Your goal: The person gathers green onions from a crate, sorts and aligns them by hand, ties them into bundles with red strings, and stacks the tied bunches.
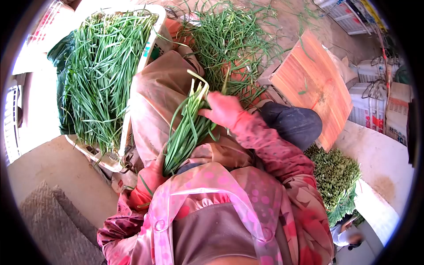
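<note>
A bunch of garlic chives (187,128) lies slantwise over my lap, its pale stem ends pointing up and away from me. My left hand (153,177), in a reddish glove, is wrapped round the leafy lower end. At the pale stem end, my right hand (225,109) is closed, thumb and fingers pinched on the edge of the bunch; its fingertips are partly hidden. One bent pale stalk sticks out above the rest, close to the right fingers. An apron covers my knees beneath the bunch.
On the left stands a white crate (155,22) packed with chives (108,75). Loose chives (229,42) are heaped on the floor ahead. A wooden board (327,84) leans at my right knee. Cut-end chive bundles (335,174) sit at right, with stacked crates (369,101) beyond. Another person (344,234) shows lower right.
</note>
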Tool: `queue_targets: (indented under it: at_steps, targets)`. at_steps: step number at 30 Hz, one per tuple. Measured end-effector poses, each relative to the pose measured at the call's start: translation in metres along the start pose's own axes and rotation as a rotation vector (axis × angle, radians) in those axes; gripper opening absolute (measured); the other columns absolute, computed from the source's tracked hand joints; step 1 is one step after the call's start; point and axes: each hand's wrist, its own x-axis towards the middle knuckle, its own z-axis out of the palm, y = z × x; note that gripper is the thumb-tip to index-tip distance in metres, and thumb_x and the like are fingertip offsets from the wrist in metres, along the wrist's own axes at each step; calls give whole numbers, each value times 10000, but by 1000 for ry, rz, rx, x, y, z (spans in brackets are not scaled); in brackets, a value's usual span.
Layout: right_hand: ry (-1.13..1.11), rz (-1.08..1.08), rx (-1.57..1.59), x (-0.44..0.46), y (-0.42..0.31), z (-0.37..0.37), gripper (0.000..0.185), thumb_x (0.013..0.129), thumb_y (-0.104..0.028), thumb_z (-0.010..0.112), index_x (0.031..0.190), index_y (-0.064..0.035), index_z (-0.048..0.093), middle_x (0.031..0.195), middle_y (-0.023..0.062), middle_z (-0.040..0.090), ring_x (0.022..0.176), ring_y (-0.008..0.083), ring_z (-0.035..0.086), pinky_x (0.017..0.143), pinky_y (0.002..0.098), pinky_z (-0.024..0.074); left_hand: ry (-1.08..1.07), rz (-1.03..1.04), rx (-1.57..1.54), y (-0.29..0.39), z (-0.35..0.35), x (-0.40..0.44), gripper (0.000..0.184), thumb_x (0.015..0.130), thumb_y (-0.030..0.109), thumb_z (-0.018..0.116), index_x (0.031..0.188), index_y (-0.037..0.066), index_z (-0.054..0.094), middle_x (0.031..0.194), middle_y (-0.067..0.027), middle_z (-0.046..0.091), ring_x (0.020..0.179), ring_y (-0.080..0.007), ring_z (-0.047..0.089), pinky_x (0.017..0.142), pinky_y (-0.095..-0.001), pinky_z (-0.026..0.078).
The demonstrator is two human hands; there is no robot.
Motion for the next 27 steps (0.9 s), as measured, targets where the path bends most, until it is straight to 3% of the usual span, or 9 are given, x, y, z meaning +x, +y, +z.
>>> queue_targets:
  at_steps: [6, 7, 8, 10, 16, 18, 19, 23, 27]
  targets:
    - [303, 10, 207, 27, 82, 58, 191, 892, -268, 540, 845, -90, 592, 777, 149, 652, 723, 380, 639, 635, 483, 501, -26, 4, 182, 5, -1, 0, 855, 748, 342, 653, 1490, 307, 230, 785, -175, 572, 667, -365, 630, 580, -472, 488]
    - [460, -265, 22, 32, 123, 63, 206, 874, -262, 556, 836, -62, 588, 801, 172, 653, 763, 392, 633, 661, 494, 493, -65, 33, 150, 4, -5, -3, 855, 767, 385, 639, 1494, 339, 191, 808, -191, 575, 691, -368, 630, 594, -475, 489]
    - [218, 272, 132, 27, 123, 29, 197, 854, -251, 580, 877, -59, 611, 835, 187, 657, 813, 380, 637, 701, 477, 498, -62, 34, 144, 9, -11, -2, 855, 767, 385, 639, 1494, 339, 191, 808, -191, 575, 691, -368, 630, 594, -475, 489]
    - [2, 236, 96, 20, 135, -20, 397, 806, -324, 659, 1079, -37, 626, 945, 188, 667, 912, 365, 636, 810, 432, 501, -159, -10, 204, 21, -23, 3, 877, 777, 433, 636, 1499, 352, 144, 824, -206, 577, 711, -380, 627, 596, -484, 486]
    - [150, -657, 192, 9, -1, -43, 431, 730, -365, 700, 1028, -59, 647, 978, 158, 664, 948, 342, 631, 838, 421, 486, -197, 41, 292, 37, -41, 13, 858, 779, 453, 637, 1496, 277, 199, 828, -222, 576, 702, -389, 627, 584, -490, 482]
    - [-168, -449, 50, 24, -5, -12, 231, 737, -270, 642, 836, -63, 667, 821, 158, 671, 803, 361, 655, 718, 436, 519, -168, 109, 377, 36, -43, 14, 818, 788, 397, 631, 1488, 277, 227, 836, -223, 576, 669, -378, 629, 571, -484, 484]
    - [-9, -423, -87, 30, 8, 3, 137, 734, -185, 586, 702, -64, 642, 708, 164, 651, 684, 376, 651, 615, 455, 523, -169, 102, 374, 36, -44, 12, 818, 788, 397, 631, 1488, 277, 227, 836, -223, 576, 669, -378, 629, 571, -484, 484]
    - [144, -47, -143, 54, 140, 38, 230, 883, -210, 502, 866, -22, 634, 748, 197, 649, 779, 368, 663, 671, 459, 528, -190, 153, 530, 38, -51, 10, 751, 820, 237, 591, 1483, 282, 240, 836, -203, 581, 643, -345, 639, 546, -461, 497]
    - [-221, 146, 58, 32, 99, -46, 608, 852, -578, 520, 996, -3, 655, 939, 209, 670, 902, 367, 652, 801, 454, 508, -119, 265, 597, 38, -56, 17, 727, 817, 158, 575, 1470, 285, 282, 782, -167, 573, 605, -317, 627, 526, -442, 504]
